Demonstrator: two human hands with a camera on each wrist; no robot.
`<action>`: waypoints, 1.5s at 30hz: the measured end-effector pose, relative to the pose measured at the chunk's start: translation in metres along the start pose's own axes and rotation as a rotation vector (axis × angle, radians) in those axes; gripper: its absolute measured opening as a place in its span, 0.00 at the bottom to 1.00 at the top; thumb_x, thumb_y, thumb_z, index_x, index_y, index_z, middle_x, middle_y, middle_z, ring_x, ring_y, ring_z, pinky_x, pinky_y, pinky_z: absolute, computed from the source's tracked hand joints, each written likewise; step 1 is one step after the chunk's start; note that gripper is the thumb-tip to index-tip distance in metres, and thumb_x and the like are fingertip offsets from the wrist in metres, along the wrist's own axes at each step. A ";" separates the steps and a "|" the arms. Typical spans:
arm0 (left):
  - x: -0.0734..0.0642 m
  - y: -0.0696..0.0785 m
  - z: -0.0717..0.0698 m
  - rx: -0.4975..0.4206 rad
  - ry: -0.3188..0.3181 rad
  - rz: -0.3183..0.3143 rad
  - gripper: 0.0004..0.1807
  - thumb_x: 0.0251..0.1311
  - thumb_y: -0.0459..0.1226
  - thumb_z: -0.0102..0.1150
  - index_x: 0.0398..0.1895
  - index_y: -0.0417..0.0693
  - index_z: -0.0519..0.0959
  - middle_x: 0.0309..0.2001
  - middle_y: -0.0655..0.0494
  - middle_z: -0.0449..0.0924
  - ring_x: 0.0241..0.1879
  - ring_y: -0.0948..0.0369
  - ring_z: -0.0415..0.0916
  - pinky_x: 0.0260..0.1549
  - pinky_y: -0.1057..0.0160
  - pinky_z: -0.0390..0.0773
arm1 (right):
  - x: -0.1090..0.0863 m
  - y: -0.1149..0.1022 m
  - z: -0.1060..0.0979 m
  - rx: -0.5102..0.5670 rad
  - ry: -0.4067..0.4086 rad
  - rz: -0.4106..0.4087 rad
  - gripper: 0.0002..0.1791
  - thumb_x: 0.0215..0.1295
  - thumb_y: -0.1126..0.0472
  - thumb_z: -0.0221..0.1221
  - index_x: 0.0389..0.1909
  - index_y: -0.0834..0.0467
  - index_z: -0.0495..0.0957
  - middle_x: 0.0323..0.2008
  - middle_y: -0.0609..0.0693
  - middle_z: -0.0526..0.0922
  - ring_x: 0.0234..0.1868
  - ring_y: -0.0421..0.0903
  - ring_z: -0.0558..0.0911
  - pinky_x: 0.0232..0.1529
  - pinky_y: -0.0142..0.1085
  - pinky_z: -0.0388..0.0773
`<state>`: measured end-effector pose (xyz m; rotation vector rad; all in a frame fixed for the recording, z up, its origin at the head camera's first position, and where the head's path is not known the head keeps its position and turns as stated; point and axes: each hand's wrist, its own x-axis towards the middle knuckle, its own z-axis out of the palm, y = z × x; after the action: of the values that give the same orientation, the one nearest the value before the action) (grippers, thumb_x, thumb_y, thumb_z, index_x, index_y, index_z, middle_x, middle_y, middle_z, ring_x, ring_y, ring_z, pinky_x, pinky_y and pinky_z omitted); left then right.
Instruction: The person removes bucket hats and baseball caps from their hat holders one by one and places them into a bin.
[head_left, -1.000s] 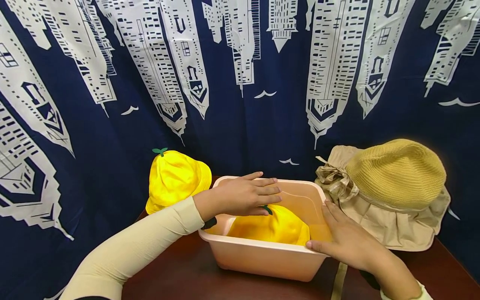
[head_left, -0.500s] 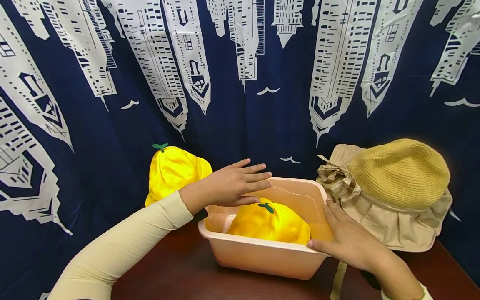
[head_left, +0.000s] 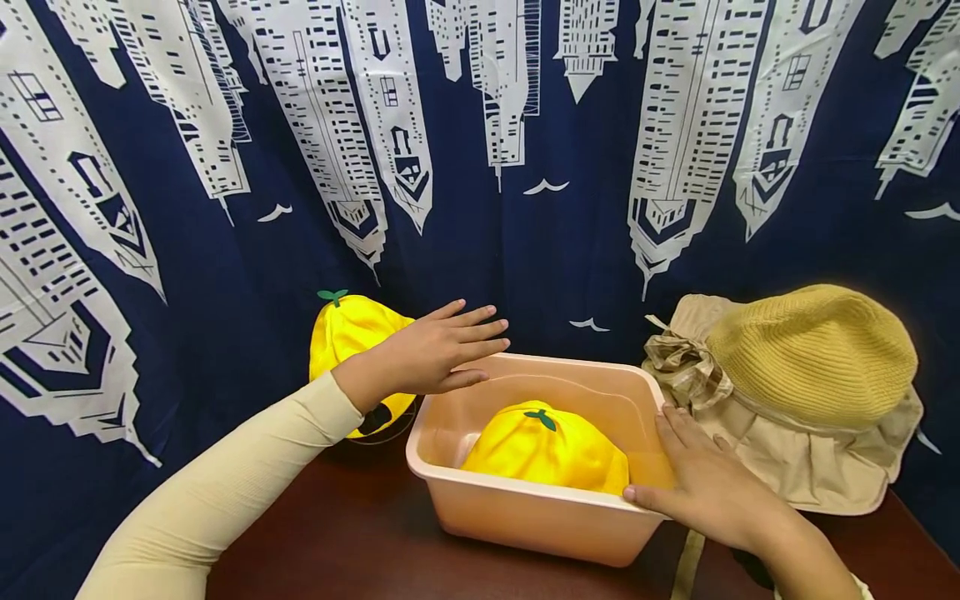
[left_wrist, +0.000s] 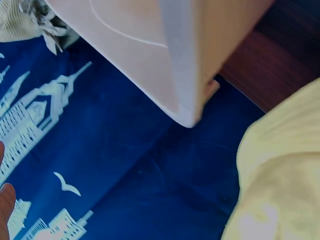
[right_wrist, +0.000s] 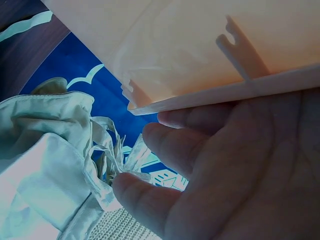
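A: How do your hands stand?

B: Apart. My right hand (head_left: 712, 483), fingers extended, rests on the right rim of the pink tub (head_left: 547, 525); my left hand (head_left: 423, 352), fingers straight, is raised by its far left corner.

A: And around them?

B: Between them, a yellow hat (head_left: 551, 454) lies inside the tub. Behind my left, a second yellow hat (head_left: 352, 333); beyond my right, a straw-crowned hat (head_left: 813, 358); farthest, a navy cloth (head_left: 517, 250).

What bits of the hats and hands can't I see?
Head: bottom of the yellow cloth hat, hidden by the pink rectangular plastic tub.
Head: part of the other yellow cloth hat, behind the left hand.
Left wrist: most of that hand, cut off by the left edge.
Right wrist: part of the tan straw-and-cloth hat, cut by left and bottom edges.
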<state>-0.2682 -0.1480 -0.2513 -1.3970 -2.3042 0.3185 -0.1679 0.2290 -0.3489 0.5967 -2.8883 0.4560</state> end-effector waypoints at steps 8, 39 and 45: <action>-0.022 -0.022 0.003 -0.048 -0.002 -0.134 0.28 0.73 0.51 0.49 0.73 0.54 0.68 0.74 0.54 0.60 0.76 0.55 0.49 0.73 0.47 0.44 | 0.002 0.000 0.002 0.016 0.002 -0.007 0.61 0.57 0.28 0.59 0.73 0.73 0.52 0.74 0.70 0.51 0.73 0.70 0.52 0.64 0.69 0.52; -0.118 -0.105 0.026 -0.079 -0.008 -0.570 0.30 0.73 0.48 0.51 0.72 0.43 0.67 0.74 0.45 0.60 0.75 0.47 0.51 0.72 0.42 0.45 | 0.000 0.004 0.004 0.012 0.012 -0.016 0.58 0.58 0.31 0.61 0.72 0.73 0.56 0.74 0.70 0.53 0.72 0.69 0.56 0.63 0.69 0.56; -0.130 -0.121 0.037 -0.151 -0.026 -0.691 0.32 0.74 0.50 0.47 0.73 0.40 0.64 0.75 0.43 0.58 0.75 0.46 0.49 0.71 0.39 0.46 | 0.000 0.004 0.004 0.005 0.013 -0.013 0.59 0.58 0.31 0.61 0.73 0.73 0.55 0.74 0.70 0.53 0.72 0.69 0.56 0.63 0.68 0.57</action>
<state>-0.3281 -0.3188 -0.2658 -0.5779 -2.6965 -0.0545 -0.1704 0.2315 -0.3536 0.6103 -2.8698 0.4639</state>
